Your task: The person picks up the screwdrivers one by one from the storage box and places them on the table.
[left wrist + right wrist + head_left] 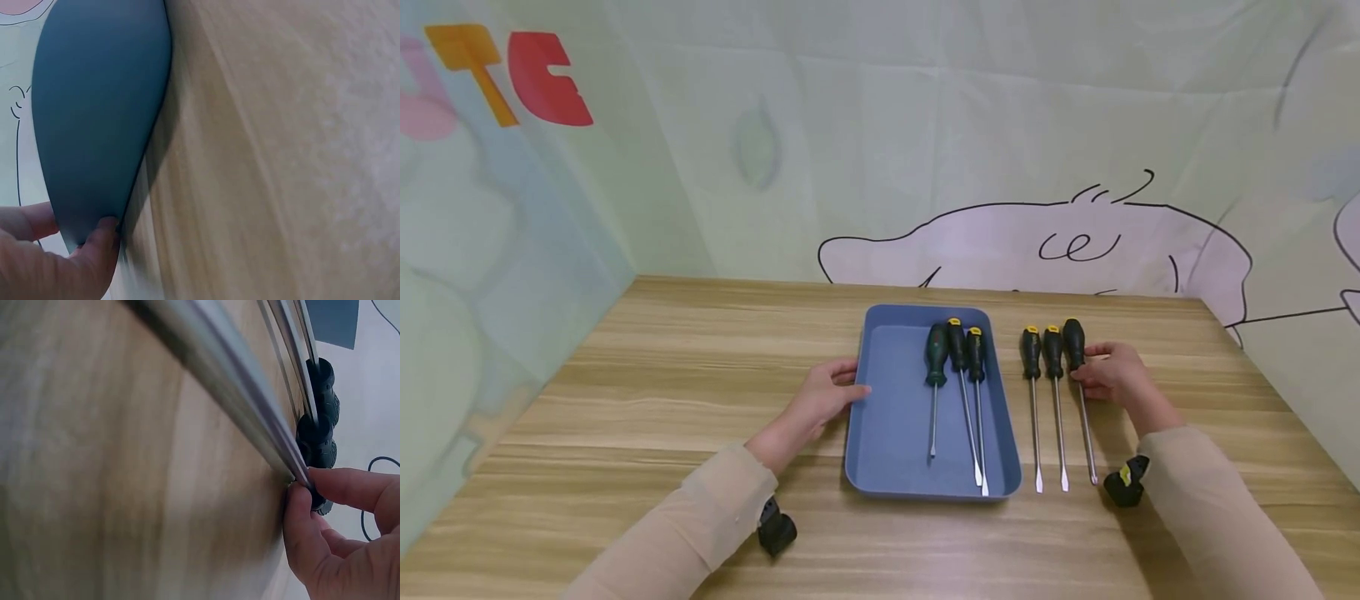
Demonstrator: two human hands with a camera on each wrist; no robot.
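Beige sleeves point(673, 529) reach in from the near side over a wood-grain counter point(625, 425), a small black camera point(777, 532) hanging under each wrist. Beyond the cuffs, the left hand point(820, 402) pinches the left wall of a blue rectangular tray point(887, 433), its thumb over the rim. To the tray's right, the right hand point(1120, 377) pinches a black-handled screwdriver point(1074, 337) where handle meets shaft, the tip pointing nearward. Just left of it, two yellow-capped screwdrivers point(1053, 354) lie roughly parallel on the counter. Inside the tray, towards its right wall, are a shorter dark-green-handled screwdriver point(937, 350) and two slim yellow-topped screwdrivers point(975, 354), all handles at the far end. Behind the counter hangs a pale printed backdrop point(925, 125) with a line-drawn cartoon figure point(1150, 242).
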